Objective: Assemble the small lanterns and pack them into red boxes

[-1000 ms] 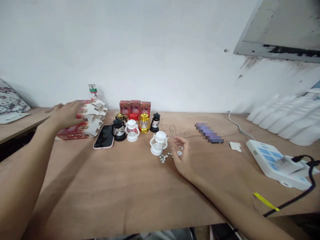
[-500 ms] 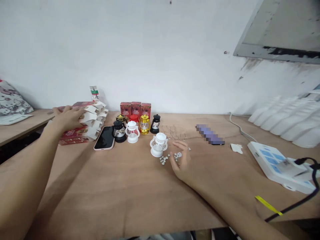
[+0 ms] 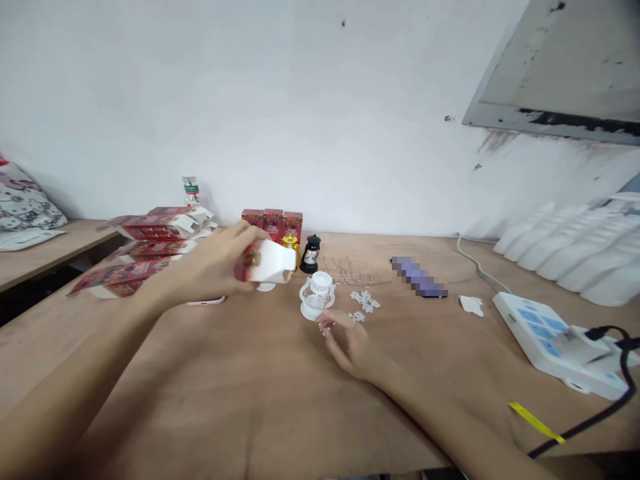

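My left hand (image 3: 220, 260) is closed around a small red carton (image 3: 273, 263) with its white flap end facing right, held above the table. Behind it most of the mini lanterns are hidden; a gold lantern (image 3: 290, 241) and a black lantern (image 3: 311, 255) still show. A white lantern (image 3: 317, 297) stands upright in front of them. Just at its base is my right hand (image 3: 357, 350), fingers bent and thumb apart from the forefinger, over small round discs largely covered by the fingertips. Small white pieces (image 3: 366, 301) lie just beyond that hand.
Flattish red cartons (image 3: 155, 228) are piled at the left. Three red boxes (image 3: 273, 219) stand by the wall. Bent wire handles (image 3: 347, 272), a purple phone (image 3: 417, 277), a power strip (image 3: 545, 327) with a black cable, and white wrapped stacks (image 3: 575, 257) lie rightward.
My left hand has taken a carton from the pile and carried it right, in front of the lanterns; the pile has slumped. My right hand has moved left and nearer, to the discs.
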Demonstrator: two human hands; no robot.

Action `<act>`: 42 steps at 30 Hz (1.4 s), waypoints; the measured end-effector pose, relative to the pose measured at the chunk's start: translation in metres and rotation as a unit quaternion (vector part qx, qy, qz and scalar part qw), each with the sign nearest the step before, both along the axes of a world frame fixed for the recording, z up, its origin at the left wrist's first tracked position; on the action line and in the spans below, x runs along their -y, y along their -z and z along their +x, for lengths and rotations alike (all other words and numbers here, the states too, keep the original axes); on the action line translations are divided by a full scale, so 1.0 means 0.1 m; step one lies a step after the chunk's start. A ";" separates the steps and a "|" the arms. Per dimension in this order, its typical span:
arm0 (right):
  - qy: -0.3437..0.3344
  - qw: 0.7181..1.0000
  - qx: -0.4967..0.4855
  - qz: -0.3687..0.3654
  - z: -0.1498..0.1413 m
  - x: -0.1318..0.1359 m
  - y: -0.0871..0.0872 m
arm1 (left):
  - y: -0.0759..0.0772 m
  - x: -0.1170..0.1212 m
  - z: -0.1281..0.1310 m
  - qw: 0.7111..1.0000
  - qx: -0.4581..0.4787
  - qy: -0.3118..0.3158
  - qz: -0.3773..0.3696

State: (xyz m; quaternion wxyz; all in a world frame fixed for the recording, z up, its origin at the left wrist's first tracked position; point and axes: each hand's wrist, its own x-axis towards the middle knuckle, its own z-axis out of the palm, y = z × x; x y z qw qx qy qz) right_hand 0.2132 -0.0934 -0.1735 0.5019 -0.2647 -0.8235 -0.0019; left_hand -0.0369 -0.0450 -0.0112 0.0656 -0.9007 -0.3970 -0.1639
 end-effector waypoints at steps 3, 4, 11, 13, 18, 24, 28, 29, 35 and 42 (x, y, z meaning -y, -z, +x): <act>-0.024 0.998 0.033 -0.039 -0.02 0.01 0.02 | 0.09 0.10 0.14 0.995 -0.009 0.045 -0.090; -0.026 0.998 0.034 -0.040 -0.03 0.02 0.02 | 0.11 0.13 0.17 0.991 -0.014 0.062 -0.119; -0.038 0.996 0.058 -0.057 -0.04 0.07 -0.04 | 0.23 0.12 0.21 0.937 0.013 0.166 -0.306; -0.033 0.995 0.075 -0.063 -0.03 0.08 -0.06 | 0.30 0.06 0.21 0.924 0.037 0.184 -0.332; -0.029 0.991 0.092 -0.088 -0.02 0.10 -0.09 | 0.44 -0.03 0.25 0.918 0.037 0.193 -0.345; -0.011 0.994 0.071 -0.082 -0.02 0.10 -0.06 | 0.49 -0.04 0.28 0.919 0.010 0.199 -0.339; 0.012 0.996 0.057 -0.063 -0.03 0.09 -0.06 | 0.47 -0.04 0.28 0.913 0.003 0.203 -0.354; 0.018 0.996 0.059 -0.062 -0.03 0.09 -0.06 | 0.46 -0.04 0.28 0.911 0.001 0.203 -0.359; 0.025 0.994 0.091 -0.056 -0.05 0.11 -0.09 | 0.41 -0.05 0.26 0.888 -0.004 0.210 -0.409; -0.019 0.994 0.090 -0.055 -0.04 0.11 -0.07 | 0.40 -0.13 0.23 0.846 -0.019 0.247 -0.473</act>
